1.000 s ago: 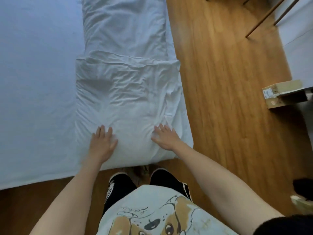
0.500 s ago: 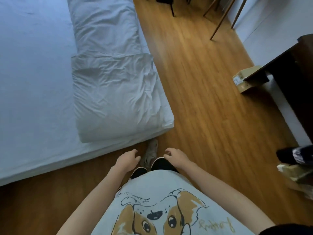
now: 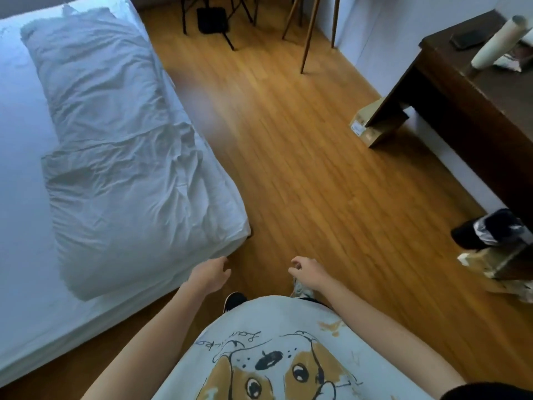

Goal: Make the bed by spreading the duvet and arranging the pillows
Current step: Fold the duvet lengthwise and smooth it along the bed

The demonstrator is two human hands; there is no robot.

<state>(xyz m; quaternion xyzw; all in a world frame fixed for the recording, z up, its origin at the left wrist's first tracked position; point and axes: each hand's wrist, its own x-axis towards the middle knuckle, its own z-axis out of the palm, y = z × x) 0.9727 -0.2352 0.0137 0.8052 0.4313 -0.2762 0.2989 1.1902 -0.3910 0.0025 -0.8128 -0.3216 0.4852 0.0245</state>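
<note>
Two white pillows lie end to end along the bed's right edge: the near pillow (image 3: 129, 209) and the far pillow (image 3: 98, 82), which partly overlaps it. Under them is the bed (image 3: 20, 197), covered in smooth white fabric. My left hand (image 3: 209, 274) hangs just off the bed's near corner, fingers loosely curled, holding nothing. My right hand (image 3: 307, 272) hovers over the wooden floor, also loosely curled and empty. Neither hand touches the bedding.
Wooden floor (image 3: 317, 174) runs along the bed's right side. A dark wooden desk (image 3: 476, 111) stands at right with a cardboard box (image 3: 372, 125) under it. Chair and stand legs (image 3: 305, 36) are at the top. Bags (image 3: 490, 255) sit at the right edge.
Both hands lifted off the near pillow and drew back to my body. My view swung right and away from the bed, bringing the desk and floor into sight.
</note>
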